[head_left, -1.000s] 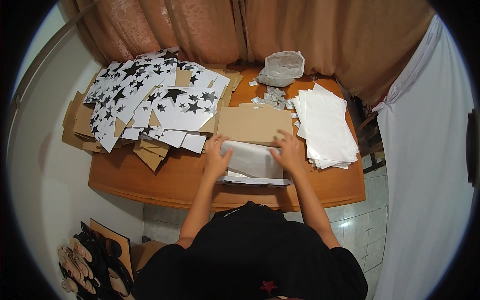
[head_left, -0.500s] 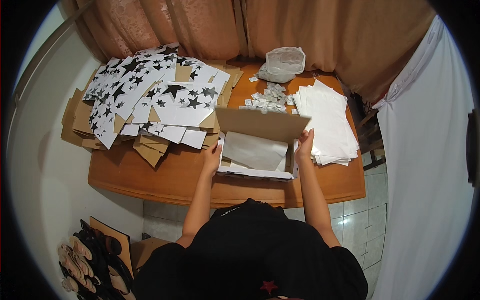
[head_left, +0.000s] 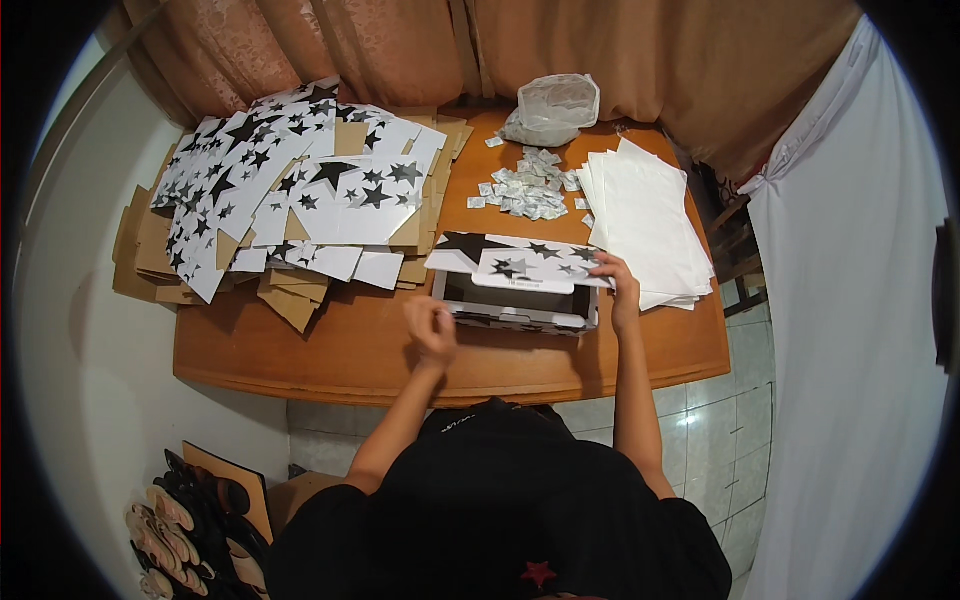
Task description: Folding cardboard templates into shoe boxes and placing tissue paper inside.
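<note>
A cardboard box (head_left: 520,321) with black stars on white stands near the front edge of the table. Its hinged lid (head_left: 545,268) is tilted forward over it, leaving a gap at the front through which the dim inside shows. My right hand (head_left: 622,288) grips the lid's right end, thumb and fingers pinched on the edge. Beside the box's front left corner is my left hand (head_left: 432,332), its fingers curled in and slightly blurred, with nothing visible in them.
Flat star-printed cardboard sheets (head_left: 340,205) pile up at the left. Small pale packets (head_left: 530,190) lie scattered behind the box, before a clear plastic bag (head_left: 560,110). A stack of white paper (head_left: 640,220) is at the right of the wooden table (head_left: 300,355).
The lid has swung from upright to tilted forward, covering much of the white paper seen inside the box earlier. My left hand has come off the box's left side and curled.
</note>
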Demonstrator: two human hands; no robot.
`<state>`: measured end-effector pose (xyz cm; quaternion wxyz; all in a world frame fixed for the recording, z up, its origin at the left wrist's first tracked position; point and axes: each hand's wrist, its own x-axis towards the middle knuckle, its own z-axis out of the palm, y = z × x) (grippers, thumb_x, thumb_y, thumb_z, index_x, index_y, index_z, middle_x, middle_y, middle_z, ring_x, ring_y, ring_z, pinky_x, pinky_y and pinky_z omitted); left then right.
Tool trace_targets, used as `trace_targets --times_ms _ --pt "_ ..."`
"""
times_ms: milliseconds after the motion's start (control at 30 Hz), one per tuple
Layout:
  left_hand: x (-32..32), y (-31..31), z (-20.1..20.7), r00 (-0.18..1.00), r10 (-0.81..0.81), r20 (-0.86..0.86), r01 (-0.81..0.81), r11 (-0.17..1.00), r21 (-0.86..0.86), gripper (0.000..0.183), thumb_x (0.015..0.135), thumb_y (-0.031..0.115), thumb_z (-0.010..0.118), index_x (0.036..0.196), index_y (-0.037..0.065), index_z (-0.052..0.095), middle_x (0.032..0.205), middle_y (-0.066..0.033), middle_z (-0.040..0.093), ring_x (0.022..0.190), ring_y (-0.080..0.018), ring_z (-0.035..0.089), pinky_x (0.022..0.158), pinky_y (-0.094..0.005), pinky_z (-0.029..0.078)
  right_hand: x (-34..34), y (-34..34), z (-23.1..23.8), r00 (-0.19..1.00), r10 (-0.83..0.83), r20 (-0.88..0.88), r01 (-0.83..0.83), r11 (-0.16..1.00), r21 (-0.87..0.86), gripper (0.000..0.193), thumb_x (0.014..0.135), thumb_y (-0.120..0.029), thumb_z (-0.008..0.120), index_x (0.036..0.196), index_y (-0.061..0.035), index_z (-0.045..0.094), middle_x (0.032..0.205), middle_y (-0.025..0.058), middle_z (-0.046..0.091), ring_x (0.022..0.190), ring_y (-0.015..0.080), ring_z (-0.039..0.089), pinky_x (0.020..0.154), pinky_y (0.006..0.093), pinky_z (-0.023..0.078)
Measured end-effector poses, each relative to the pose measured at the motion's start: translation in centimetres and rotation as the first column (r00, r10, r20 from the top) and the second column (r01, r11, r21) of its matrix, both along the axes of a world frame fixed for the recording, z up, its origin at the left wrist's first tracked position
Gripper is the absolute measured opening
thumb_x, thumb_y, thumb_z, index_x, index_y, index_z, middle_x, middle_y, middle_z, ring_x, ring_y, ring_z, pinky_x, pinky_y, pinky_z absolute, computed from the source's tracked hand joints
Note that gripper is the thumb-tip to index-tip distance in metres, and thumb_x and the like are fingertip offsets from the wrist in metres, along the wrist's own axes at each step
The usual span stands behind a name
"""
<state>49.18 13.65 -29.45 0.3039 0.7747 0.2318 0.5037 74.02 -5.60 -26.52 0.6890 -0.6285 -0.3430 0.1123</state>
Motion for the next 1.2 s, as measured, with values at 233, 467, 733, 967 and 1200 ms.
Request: trace_targets --times_ms 233,467,733,967,1200 --pt "0.4 -5.0 -0.4 0.841 -0.153 -0.520 0.286 0.940 0.186 0.040 0.074 0.022 0.062 0.106 0.000 0.054 0.110 -0.0215 0.047 0.112 -0.0379 0.040 0.099 -0.0493 0.027 -5.5 -1.3 1.2 0.927 -0.037 0.373 0.182 0.915 -0.360 0.038 0.061 -0.027 0.075 0.091 -0.0069 0.063 0.118 0.0137 0.050 0.112 0.0330 0.043 0.093 0.0428 0.036" --pt "1.4 -5.2 -1.6 0.869 -0.281 -0.407 0.296 0.955 -0.026 0.045 0.073 0.017 0.063 0.116 0.010 0.053 0.123 -0.0251 0.034 0.118 -0.0456 0.029 0.103 -0.0536 0.022 -8.2 0.2 2.0 0.777 -0.079 0.625 0.459 0.750 -0.476 0.047 0.062 -0.029 0.077 0.102 -0.0101 0.063 0.120 0.0163 0.048 0.112 0.0347 0.042 0.093 0.0434 0.036" --pt "0.2 -5.7 -2.8 0.855 -0.047 -0.517 0.169 0.967 0.191 0.045 0.073 0.017 0.062 0.116 0.027 0.057 0.132 -0.0175 0.026 0.129 -0.0399 0.015 0.105 -0.0556 0.011 -8.3 0.8 -0.5 0.680 -0.126 0.722 0.506 0.794 -0.338 0.038 0.068 -0.027 0.073 0.105 -0.0180 0.066 0.121 0.0149 0.049 0.110 0.0389 0.040 0.095 0.0491 0.033" --pt "0.6 -5.1 -3.5 0.846 -0.006 -0.534 0.168 0.952 0.256 0.042 0.070 0.017 0.064 0.110 0.029 0.062 0.140 -0.0183 0.020 0.132 -0.0410 0.007 0.104 -0.0586 0.007 -8.7 1.2 -0.8 0.665 -0.158 0.730 0.511 0.809 -0.290 0.034 0.070 -0.022 0.071 0.103 -0.0142 0.067 0.117 0.0155 0.050 0.112 0.0391 0.040 0.098 0.0506 0.030" --pt "0.9 -4.7 -3.8 0.844 -0.046 -0.535 0.197 0.953 0.229 0.044 0.072 0.016 0.063 0.114 0.031 0.059 0.143 -0.0136 0.019 0.134 -0.0384 0.006 0.103 -0.0609 0.006 -8.6 1.5 -1.9 0.634 -0.208 0.744 0.548 0.800 -0.243 0.032 0.070 -0.019 0.071 0.101 -0.0127 0.067 0.117 0.0136 0.052 0.112 0.0389 0.039 0.099 0.0510 0.029"
